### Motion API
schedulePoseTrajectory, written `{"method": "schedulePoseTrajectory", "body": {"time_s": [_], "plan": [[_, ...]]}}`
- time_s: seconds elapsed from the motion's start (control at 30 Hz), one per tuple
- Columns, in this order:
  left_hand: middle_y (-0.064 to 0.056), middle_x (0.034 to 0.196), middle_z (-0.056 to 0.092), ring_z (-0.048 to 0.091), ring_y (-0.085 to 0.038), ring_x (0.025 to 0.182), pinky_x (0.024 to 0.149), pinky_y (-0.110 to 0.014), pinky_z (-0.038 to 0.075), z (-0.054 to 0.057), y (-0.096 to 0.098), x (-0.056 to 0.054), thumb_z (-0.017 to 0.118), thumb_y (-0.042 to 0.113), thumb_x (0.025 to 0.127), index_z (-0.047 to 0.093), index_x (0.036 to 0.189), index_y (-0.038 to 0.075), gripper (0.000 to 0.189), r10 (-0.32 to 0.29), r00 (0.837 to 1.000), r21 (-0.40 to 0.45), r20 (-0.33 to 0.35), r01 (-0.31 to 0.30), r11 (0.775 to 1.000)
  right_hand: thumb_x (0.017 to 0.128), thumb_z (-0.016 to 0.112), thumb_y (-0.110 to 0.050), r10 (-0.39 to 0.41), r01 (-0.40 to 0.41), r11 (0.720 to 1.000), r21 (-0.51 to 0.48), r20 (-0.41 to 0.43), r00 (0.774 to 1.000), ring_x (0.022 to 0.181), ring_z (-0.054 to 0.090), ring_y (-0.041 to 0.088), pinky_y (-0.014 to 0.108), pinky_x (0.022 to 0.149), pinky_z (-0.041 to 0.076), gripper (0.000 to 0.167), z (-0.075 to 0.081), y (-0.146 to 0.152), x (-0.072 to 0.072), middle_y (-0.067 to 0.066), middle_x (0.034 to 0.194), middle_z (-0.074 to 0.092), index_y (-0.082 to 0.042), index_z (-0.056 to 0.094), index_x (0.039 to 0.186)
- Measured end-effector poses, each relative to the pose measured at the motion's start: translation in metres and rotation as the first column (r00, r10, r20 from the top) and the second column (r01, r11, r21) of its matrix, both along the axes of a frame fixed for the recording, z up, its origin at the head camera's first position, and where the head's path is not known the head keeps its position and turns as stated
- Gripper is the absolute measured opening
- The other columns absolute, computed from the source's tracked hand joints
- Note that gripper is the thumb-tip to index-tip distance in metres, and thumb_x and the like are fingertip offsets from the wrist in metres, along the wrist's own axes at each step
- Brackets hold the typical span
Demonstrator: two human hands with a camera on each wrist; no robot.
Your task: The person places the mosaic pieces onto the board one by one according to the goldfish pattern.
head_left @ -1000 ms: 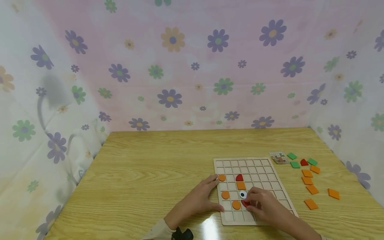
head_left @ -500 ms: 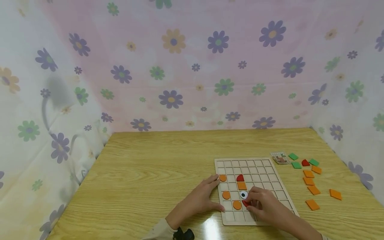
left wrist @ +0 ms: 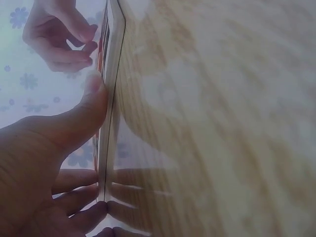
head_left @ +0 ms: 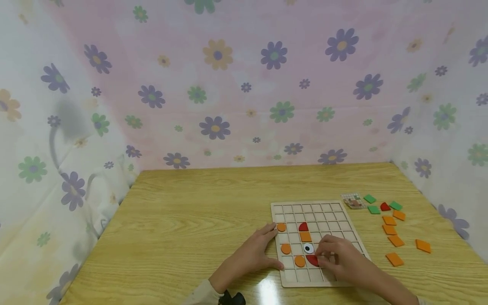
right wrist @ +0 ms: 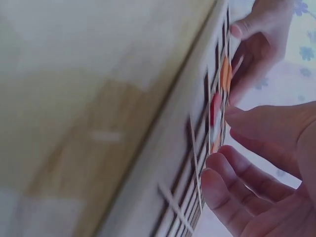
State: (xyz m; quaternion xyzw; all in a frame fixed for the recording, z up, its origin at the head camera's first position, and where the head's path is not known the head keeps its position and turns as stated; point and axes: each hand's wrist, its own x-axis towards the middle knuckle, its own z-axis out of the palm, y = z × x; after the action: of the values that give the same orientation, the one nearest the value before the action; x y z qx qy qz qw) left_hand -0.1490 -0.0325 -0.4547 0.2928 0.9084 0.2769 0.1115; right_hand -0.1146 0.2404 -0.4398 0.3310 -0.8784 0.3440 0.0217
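Note:
A wooden grid board (head_left: pixel 331 216) lies on the table. My left hand (head_left: pixel 249 256) rests along its left edge, thumb and fingers spread against the side. Beside the lower red quarter-round tile (head_left: pixel 312 260), my right hand (head_left: pixel 345 260) has its fingertips close over the board. In the right wrist view a gap shows between thumb and fingers, with nothing between them. Above that tile sit a white disc with a black dot (head_left: pixel 308 248), an orange square tile (head_left: pixel 305 236) and another red quarter-round tile (head_left: pixel 303 227). Orange discs (head_left: pixel 300 261) occupy cells toward the left.
Right of the board lie several orange square tiles (head_left: pixel 395 259), some green tiles (head_left: pixel 374 209) and one red tile (head_left: pixel 385 206). A small pattern card (head_left: pixel 353 201) touches on the board's upper right corner area. Flowered cloth (head_left: pixel 228 97) rises behind the wooden table (head_left: pixel 190 212).
My right hand has shifted slightly right, off the lower red quarter-round tile, which shows more fully now in its cell. My left hand has stayed at the board's edge.

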Motion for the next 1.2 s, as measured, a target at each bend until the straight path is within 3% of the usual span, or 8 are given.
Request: {"method": "schedulePoseTrajectory", "body": {"time_s": [0.2, 0.57, 0.77, 0.87, 1.03, 1.2], "plan": [[0.001, 0.154, 0.026, 0.024, -0.023, 0.141, 0.108, -0.043, 0.033, 0.000, -0.001, 0.002, 0.076, 0.052, 0.070, 0.039, 0.145, 0.010, 0.094, -0.001, 1.000, -0.004, -0.006, 0.001, 1.000, 0.079, 0.074, -0.001, -0.008, 0.007, 1.000, -0.011, -0.054, 0.999, 0.067, 0.048, 0.001, 0.019, 0.047, 0.044, 0.018, 0.004, 0.022, -0.004, -0.005, 0.086, 0.057, -0.014, 0.066, 0.087], [-0.002, 0.154, 0.026, 0.024, -0.025, 0.140, 0.107, -0.043, 0.034, 0.000, -0.002, 0.000, 0.074, 0.053, 0.071, 0.038, 0.146, 0.009, 0.094, -0.026, 0.999, 0.000, -0.030, 0.026, 1.000, 0.075, 0.075, 0.006, -0.102, 0.100, 0.995, -0.025, -0.113, 0.988, 0.070, 0.049, 0.005, 0.020, 0.045, 0.043, 0.024, 0.009, 0.068, -0.013, 0.000, 0.093, 0.058, -0.010, 0.066, 0.091], [-0.002, 0.154, 0.027, 0.025, -0.025, 0.140, 0.107, -0.043, 0.034, 0.001, -0.002, 0.000, 0.074, 0.053, 0.071, 0.039, 0.145, 0.008, 0.093, -0.028, 0.999, -0.004, -0.038, 0.028, 1.000, 0.068, 0.079, 0.006, -0.193, 0.195, 0.981, -0.010, -0.179, 0.965, 0.072, 0.047, 0.005, 0.021, 0.046, 0.042, 0.032, 0.007, 0.092, -0.014, -0.003, 0.098, 0.057, -0.010, 0.066, 0.092], [-0.002, 0.154, 0.026, 0.024, -0.025, 0.140, 0.107, -0.043, 0.034, 0.001, -0.002, -0.001, 0.075, 0.052, 0.071, 0.039, 0.145, 0.008, 0.093, -0.028, 0.999, -0.001, -0.036, 0.028, 1.000, 0.063, 0.080, 0.008, -0.202, 0.202, 0.979, -0.022, -0.218, 0.955, 0.071, 0.047, 0.004, 0.020, 0.044, 0.040, 0.036, 0.004, 0.106, -0.014, -0.005, 0.095, 0.057, -0.008, 0.067, 0.091], [-0.003, 0.154, 0.026, 0.024, -0.025, 0.140, 0.107, -0.044, 0.033, 0.001, -0.001, -0.001, 0.075, 0.052, 0.071, 0.039, 0.145, 0.008, 0.093, -0.031, 0.999, 0.002, -0.034, 0.031, 1.000, 0.065, 0.080, 0.006, -0.200, 0.202, 0.979, -0.006, -0.177, 0.964, 0.067, 0.044, 0.004, 0.019, 0.043, 0.037, 0.037, 0.001, 0.130, -0.010, -0.010, 0.085, 0.053, -0.012, 0.067, 0.094], [-0.003, 0.154, 0.026, 0.024, -0.025, 0.140, 0.107, -0.043, 0.034, 0.000, -0.002, 0.000, 0.074, 0.053, 0.071, 0.038, 0.145, 0.008, 0.094, -0.032, 0.999, 0.006, -0.032, 0.032, 0.999, 0.067, 0.081, 0.002, -0.186, 0.193, 0.981, 0.033, -0.138, 0.973, 0.067, 0.041, 0.004, 0.019, 0.043, 0.037, 0.041, -0.003, 0.152, -0.003, -0.012, 0.087, 0.052, -0.016, 0.067, 0.100]]}}
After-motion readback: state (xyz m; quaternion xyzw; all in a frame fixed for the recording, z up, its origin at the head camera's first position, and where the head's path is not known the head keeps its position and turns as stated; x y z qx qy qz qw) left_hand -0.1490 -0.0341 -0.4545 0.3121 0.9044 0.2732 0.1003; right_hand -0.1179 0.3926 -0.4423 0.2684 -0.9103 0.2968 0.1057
